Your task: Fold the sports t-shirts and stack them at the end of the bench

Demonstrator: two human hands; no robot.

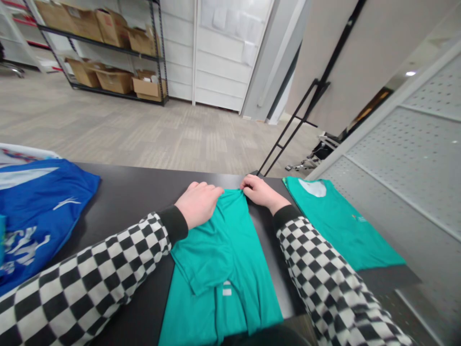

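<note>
Handling, as judged from the lie of the cloth, largest part first: body of the central teal T-shirt [252,259], best kept flat and square to the tabletop [137,192]; short sleeve [209,264], lying rumpled across that body, best smoothed from its base outward; far edge, best held level and evenly taut, with a light grip at both ends so that neither corner twists. Count, in descending size: black shelving unit, one, beyond the tabletop; dark tabletop, one; teal T-shirts, two, the central one lengthwise between the forearms, the right-hand teal T-shirt [334,218] laid flat and apart from it; blue garment with white print [68,192], one, at far left, partly out of view; bare hands, two; white mark, one, below the sleeve. Fingers: left hand [200,203], curled and pinching the shirt's far edge; right hand [262,193], pinching its far right corner, thumb and fingers together.
</note>
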